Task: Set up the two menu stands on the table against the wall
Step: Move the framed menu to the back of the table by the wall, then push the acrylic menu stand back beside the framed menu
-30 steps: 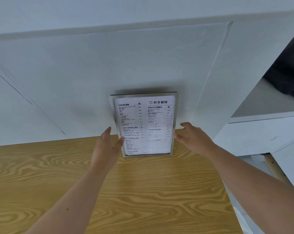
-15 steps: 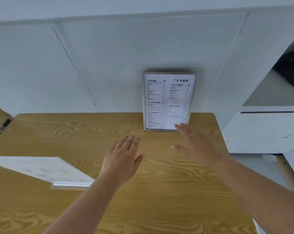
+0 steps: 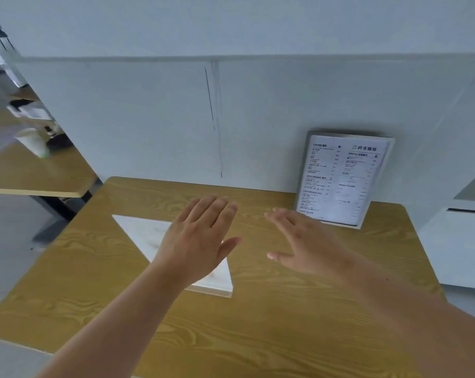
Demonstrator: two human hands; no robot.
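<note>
One menu stand (image 3: 340, 178) with a printed menu stands upright against the white wall (image 3: 154, 113) at the back right of the wooden table (image 3: 258, 328). A second menu stand (image 3: 140, 233) lies flat on the table left of centre, pale face up. My left hand (image 3: 198, 241) hovers over that flat stand with its fingers spread, covering its right part. My right hand (image 3: 304, 241) is open too, over bare table between the two stands, its fingertips just short of the upright one. Neither hand holds anything.
Another wooden table (image 3: 39, 175) at the far left carries a white cup (image 3: 31, 143) and blurred items. White cabinets (image 3: 460, 241) stand right of the table. The grey floor shows past the table's left edge.
Both hands have let go of the upright stand and drawn back leftward. The view swung left, bringing the flat stand under my left hand.
</note>
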